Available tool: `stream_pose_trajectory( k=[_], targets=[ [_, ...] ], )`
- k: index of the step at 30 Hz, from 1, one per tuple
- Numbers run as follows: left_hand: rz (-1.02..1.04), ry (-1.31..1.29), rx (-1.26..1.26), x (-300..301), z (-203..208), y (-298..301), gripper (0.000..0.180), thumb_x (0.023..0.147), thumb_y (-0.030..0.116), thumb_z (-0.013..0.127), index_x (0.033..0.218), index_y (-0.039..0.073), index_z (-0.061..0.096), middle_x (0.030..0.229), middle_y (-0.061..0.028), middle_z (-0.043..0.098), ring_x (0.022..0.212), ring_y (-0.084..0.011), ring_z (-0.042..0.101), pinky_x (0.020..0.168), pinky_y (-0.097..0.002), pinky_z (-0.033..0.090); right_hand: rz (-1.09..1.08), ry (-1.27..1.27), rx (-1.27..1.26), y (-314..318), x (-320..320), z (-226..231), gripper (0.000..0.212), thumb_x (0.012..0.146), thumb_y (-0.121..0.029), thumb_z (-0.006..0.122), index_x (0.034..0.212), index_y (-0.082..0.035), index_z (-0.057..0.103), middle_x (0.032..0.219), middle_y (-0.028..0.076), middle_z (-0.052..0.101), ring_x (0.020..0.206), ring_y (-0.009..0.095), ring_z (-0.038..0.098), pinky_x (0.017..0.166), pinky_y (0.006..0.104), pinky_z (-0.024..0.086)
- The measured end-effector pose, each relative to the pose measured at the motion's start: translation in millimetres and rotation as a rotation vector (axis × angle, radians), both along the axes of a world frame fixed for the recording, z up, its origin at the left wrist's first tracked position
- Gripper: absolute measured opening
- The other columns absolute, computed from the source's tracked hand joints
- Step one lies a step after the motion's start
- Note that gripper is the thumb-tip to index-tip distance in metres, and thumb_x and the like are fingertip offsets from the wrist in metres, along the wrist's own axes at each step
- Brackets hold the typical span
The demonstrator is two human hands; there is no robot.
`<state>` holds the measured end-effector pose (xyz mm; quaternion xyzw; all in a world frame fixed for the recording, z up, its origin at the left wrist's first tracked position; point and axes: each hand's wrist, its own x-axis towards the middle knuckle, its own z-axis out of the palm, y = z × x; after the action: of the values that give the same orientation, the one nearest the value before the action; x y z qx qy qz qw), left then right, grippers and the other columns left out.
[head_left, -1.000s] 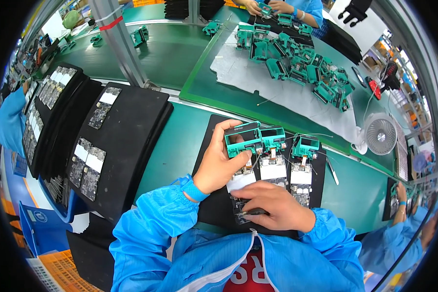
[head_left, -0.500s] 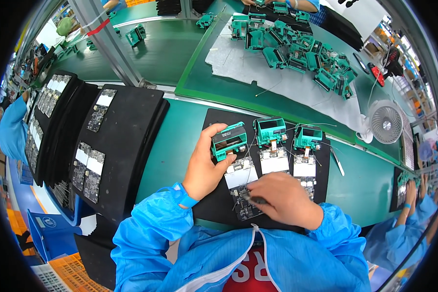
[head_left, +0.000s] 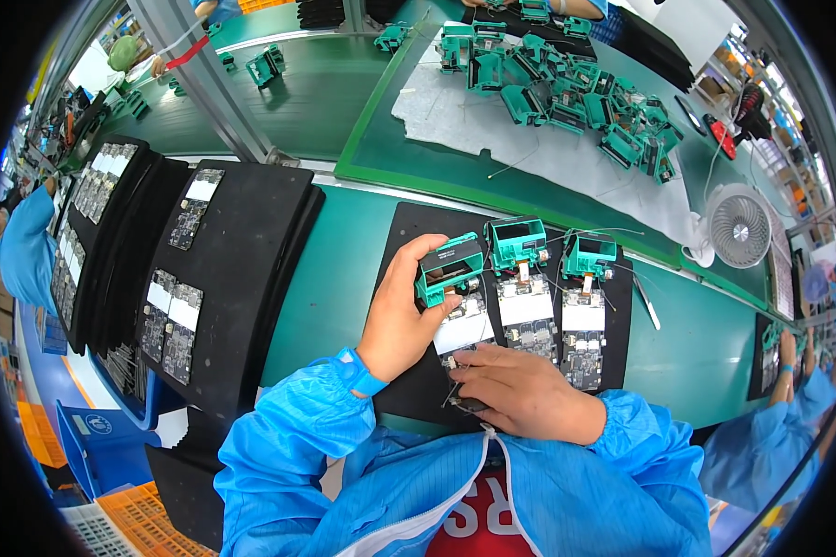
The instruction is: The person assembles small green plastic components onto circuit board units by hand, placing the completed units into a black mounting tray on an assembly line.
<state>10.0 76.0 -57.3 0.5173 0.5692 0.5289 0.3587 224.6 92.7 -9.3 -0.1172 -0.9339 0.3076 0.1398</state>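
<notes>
My left hand (head_left: 398, 320) is closed round a green plastic housing (head_left: 450, 267) with a dark window, thumb at its lower edge. Below it lies a circuit board (head_left: 464, 327) with a white patch, on a black foam mat (head_left: 409, 376). Over that board's near end is my right hand (head_left: 534, 395), its fingers bent together; whatever they pinch is hidden. A thin wire (head_left: 451, 397) shows by the fingertips. To the right, a second green housing (head_left: 517, 243) and a third green housing (head_left: 589, 252) are each joined by a short ribbon to a board.
Tweezers (head_left: 648, 304) lie right of the mat. Black foam sheets (head_left: 237, 306) bearing circuit boards stand at left. Beyond the green ledge is a pile of green housings (head_left: 567, 88) on white sheeting. A white fan (head_left: 739, 229) stands at right, and co-workers sit around.
My right hand has moved down towards the board's near end, uncovering more of the middle board. The housing in my left hand has shifted slightly right; the whole view has moved a little.
</notes>
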Motion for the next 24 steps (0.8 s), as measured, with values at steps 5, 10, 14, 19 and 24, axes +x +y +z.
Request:
stream_pose_trajectory(
  k=[5,10,14,19,24],
  targets=[
    [0.018,0.166,0.083,4.7,13.3,-0.2,0.067,0.081,-0.007,0.075,0.139,0.012,0.049,0.128,-0.0149,0.056,0.117,-0.0351,0.060,0.093,-0.0395,0.052,-0.004,0.007,0.000,0.8,1.2,-1.1,0.039,0.070,-0.008,0.083,0.106,-0.007,0.068,0.124,0.009,0.069,0.128,0.031,0.060,0.108,0.0477,0.051],
    [-0.001,0.302,0.131,6.6,15.1,-0.4,0.068,0.081,-0.007,0.073,0.140,0.015,0.048,0.120,-0.0153,0.055,0.107,-0.0384,0.060,0.088,-0.0424,0.052,-0.001,0.016,0.010,4.4,1.0,6.3,0.036,0.071,-0.007,0.083,0.105,-0.006,0.070,0.119,0.008,0.071,0.122,0.031,0.064,0.106,0.0472,0.053],
    [-0.014,0.365,0.162,4.2,11.9,0.5,0.072,0.081,-0.007,0.073,0.143,0.016,0.045,0.118,-0.0165,0.053,0.105,-0.0403,0.059,0.088,-0.0443,0.051,-0.131,0.082,-0.088,22.1,12.9,34.6,0.031,0.073,-0.004,0.082,0.102,-0.005,0.071,0.105,0.010,0.074,0.098,0.031,0.071,0.084,0.0402,0.058],
    [-0.044,0.349,0.175,2.0,10.6,-0.5,0.075,0.082,-0.007,0.073,0.146,0.017,0.043,0.118,-0.0180,0.053,0.106,-0.0414,0.058,0.088,-0.0450,0.051,-0.174,0.136,0.068,48.4,-0.6,42.8,0.028,0.073,0.001,0.081,0.099,-0.004,0.072,0.095,0.012,0.073,0.082,0.032,0.069,0.070,0.0370,0.055],
    [-0.084,0.309,0.179,-2.4,10.2,1.1,0.075,0.081,-0.013,0.067,0.147,0.015,0.043,0.117,-0.0192,0.053,0.103,-0.0421,0.059,0.087,-0.0456,0.051,-0.074,0.094,0.367,66.2,-27.6,3.3,0.029,0.069,-0.006,0.077,0.095,-0.008,0.065,0.087,0.006,0.065,0.084,0.028,0.065,0.068,0.0390,0.052]
  ],
)
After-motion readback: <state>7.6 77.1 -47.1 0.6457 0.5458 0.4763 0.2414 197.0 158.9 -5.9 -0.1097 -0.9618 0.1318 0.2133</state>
